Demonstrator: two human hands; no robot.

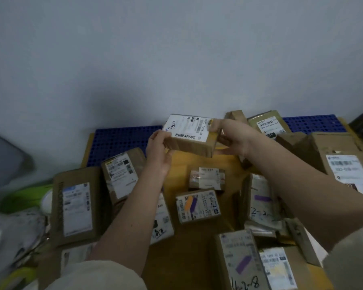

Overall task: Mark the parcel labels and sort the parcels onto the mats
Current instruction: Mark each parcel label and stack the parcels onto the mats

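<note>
I hold a small brown cardboard parcel (192, 139) with a white label on top, lifted above the mats near the wall. My left hand (158, 151) grips its left end and my right hand (232, 136) grips its right end. The label carries a barcode and a black handwritten mark at its left side. Under the parcel lies a yellow mat (199, 164), and a blue perforated mat (122, 139) lies behind it. No marker pen is visible in either hand.
Several labelled cardboard parcels lie around: a tall one (77, 206) at left, small ones (198, 206) in the middle, larger ones (344, 160) at right and one (239, 262) in front. Plastic bags and green items (19, 206) sit at far left. A grey wall rises behind.
</note>
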